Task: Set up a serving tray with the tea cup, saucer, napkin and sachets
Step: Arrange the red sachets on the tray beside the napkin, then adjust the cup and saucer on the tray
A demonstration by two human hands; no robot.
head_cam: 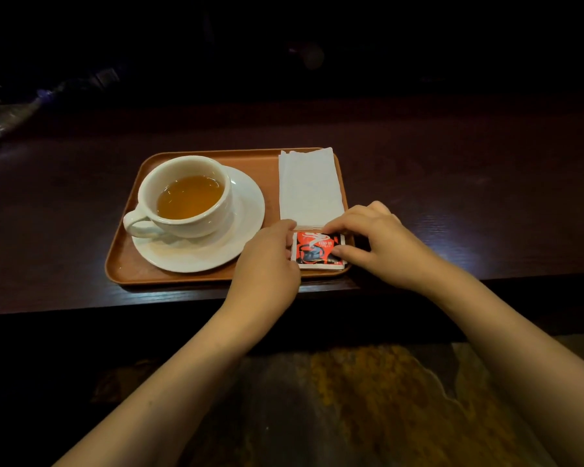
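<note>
Both hands squaring the sachets into the tray's near right corner.

Left hand (267,261) is curling against the left edge of the red-and-black printed paper sachets (318,250), fingers pressing it; right hand (381,244) is pinching the right edge between thumb and forefinger. Sachets are lying flat on the brown rounded plastic tray (122,264), touching the near end of the folded white paper napkin (309,187). White ceramic tea cup (186,197), holding amber tea, is sitting on the white round saucer (243,227) on the tray's left half. All four items look placed; probably final straightening. Next move: letting go without dragging the sachets over the rim. Tray is sitting near the front edge of the dark wooden bench (452,183); cup is well apart from the hands.
</note>
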